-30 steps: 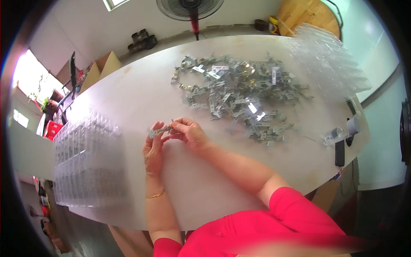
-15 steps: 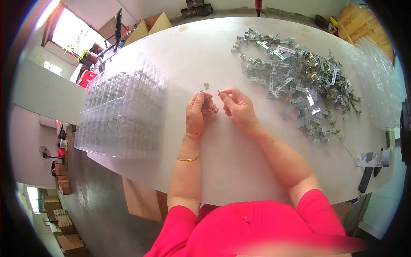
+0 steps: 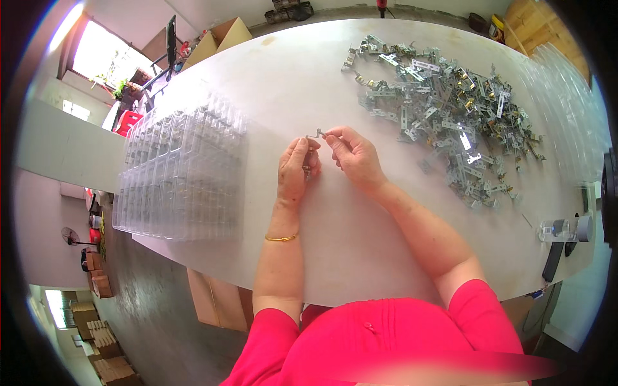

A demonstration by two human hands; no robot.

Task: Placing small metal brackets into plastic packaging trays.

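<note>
Head view, single frame; I log positions relative to the stack of clear plastic blister trays (image 3: 180, 170). Both hands sit just right of that stack, over the bare white tabletop (image 3: 360, 257). Right hand (image 3: 357, 157): thumb and forefinger closed narrow on a small grey metal bracket (image 3: 315, 135), pinching its right end. Left hand (image 3: 296, 174): fingers curled, fingertips up against the bracket's left end; I cannot tell whether they grip it or only steady it, and something small and metallic shows lower down by those fingers, unclear what. Bracket is lifted off the table between the two hands, long axis roughly level, running toward the trays on one side and away on the other. Left hand lies nearer the trays; right hand is the one I can confirm carrying the part. Materials: bracket looks like stamped sheet steel, dull silver, one bent end. Trays glossy, transparent, many small moulded pockets. Far right of the trays, well apart from both hands, lies a loose heap of metal brackets (image 3: 444, 103), some with brassy pieces. A thin gold bangle (image 3: 281, 238) is on the left wrist.
</note>
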